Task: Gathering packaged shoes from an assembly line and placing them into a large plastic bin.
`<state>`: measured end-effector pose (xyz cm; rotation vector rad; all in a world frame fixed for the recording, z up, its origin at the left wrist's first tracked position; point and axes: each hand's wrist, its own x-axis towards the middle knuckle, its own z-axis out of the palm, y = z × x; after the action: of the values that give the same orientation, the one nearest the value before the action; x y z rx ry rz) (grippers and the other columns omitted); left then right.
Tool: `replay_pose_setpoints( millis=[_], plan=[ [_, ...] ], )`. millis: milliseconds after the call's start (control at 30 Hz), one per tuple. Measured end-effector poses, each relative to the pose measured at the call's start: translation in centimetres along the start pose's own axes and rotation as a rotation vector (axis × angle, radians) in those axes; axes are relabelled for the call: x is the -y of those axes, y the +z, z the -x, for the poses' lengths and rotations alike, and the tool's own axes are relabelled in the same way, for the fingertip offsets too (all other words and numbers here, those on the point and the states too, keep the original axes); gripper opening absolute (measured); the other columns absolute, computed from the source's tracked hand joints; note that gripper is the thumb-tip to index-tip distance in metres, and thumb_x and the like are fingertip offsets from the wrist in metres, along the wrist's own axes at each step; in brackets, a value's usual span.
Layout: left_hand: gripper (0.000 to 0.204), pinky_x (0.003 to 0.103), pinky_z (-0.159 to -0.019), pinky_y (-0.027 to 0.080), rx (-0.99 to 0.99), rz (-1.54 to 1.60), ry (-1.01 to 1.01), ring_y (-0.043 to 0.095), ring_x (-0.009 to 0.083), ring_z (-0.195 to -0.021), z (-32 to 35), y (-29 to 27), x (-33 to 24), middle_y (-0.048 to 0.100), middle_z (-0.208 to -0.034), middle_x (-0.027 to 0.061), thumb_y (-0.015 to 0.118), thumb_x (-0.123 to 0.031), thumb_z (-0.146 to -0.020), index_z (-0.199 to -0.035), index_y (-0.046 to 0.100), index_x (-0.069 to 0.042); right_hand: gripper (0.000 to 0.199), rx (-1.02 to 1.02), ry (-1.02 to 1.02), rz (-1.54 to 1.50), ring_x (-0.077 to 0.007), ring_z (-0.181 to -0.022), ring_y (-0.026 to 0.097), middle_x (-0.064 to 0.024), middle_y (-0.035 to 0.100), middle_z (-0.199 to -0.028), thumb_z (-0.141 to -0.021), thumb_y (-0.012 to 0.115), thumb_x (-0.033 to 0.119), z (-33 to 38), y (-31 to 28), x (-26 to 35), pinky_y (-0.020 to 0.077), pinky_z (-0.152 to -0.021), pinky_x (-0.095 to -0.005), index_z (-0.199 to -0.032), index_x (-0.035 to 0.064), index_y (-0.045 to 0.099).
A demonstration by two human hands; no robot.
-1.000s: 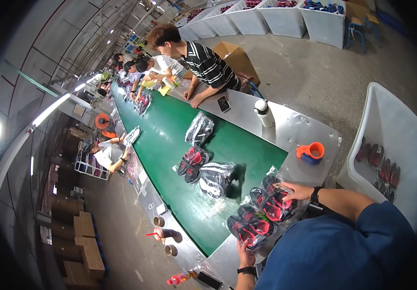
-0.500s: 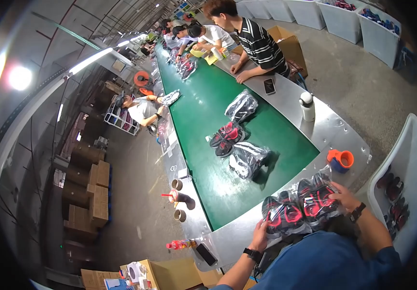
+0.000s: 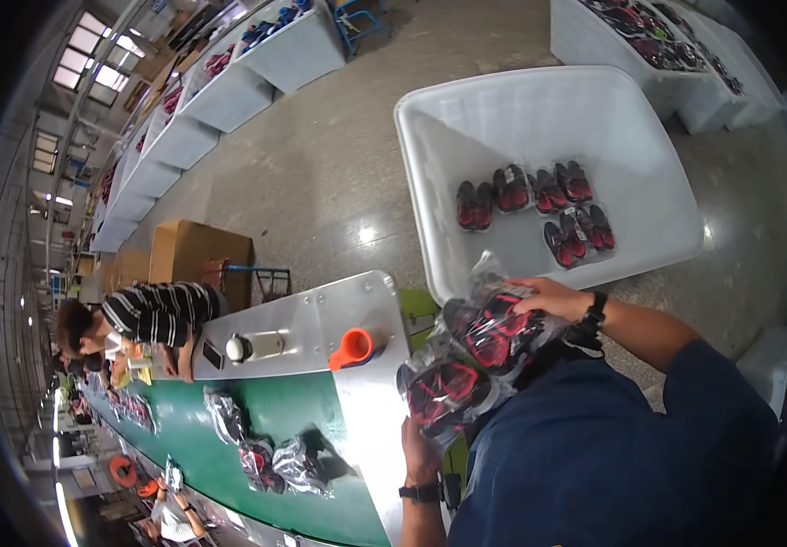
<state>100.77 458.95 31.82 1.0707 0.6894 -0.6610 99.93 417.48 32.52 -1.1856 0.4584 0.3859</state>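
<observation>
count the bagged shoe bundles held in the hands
2: the left bundle, held by the left hand near the metal tabletop, and the right bundle, held by the right hand near the white bin. Anything beneath them would be hidden.

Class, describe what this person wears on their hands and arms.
The left hand and right hand are gloveless. The left wristband and right wristband are both black. A plain, dark blue short sleeve shows on the right side.

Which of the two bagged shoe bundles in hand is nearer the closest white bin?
The bagged bundle in the right hand: its plastic overlaps the white bin in this view. The other bundle, in the left hand, lies farther back.
</observation>
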Motion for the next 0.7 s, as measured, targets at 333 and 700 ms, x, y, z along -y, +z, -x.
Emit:
replay_pose_setpoints(
  millis=[333, 700],
  plan=[
    [0.074, 0.027, -0.089, 0.05, 0.325, -0.492, 0.2, 0.064, 0.0177, -0.104, -10.9, 25.8, 0.3, 0.065, -0.114, 0.0158, 0.07, -0.023, -0.091, -0.149, 0.035, 0.006, 0.067, -0.319, -0.239, -0.115, -0.009, -0.101, 0.06, -0.0049, 0.064, -0.12, -0.093, 0.06, 0.013, 5.8, -18.5, 3.8, 0.0452, -0.09, -0.0257, -0.153, -0.0001, 0.035],
    [0.044, 0.026, -0.079, 0.05, 0.214, -0.677, 0.19, 0.063, 0.0135, -0.09, -11.6, 20.1, 1.6, 0.067, -0.11, 0.0112, 0.064, -0.013, -0.093, -0.132, 0.056, 0.004, 0.08, -0.792, 0.123, 0.732, -0.0307, -0.105, 0.066, -0.0231, 0.067, -0.116, -0.085, 0.073, 0.033, -4.2, -26.4, -5.5, 0.05, -0.093, -0.0384, -0.148, -0.001, 0.039]
  ],
)
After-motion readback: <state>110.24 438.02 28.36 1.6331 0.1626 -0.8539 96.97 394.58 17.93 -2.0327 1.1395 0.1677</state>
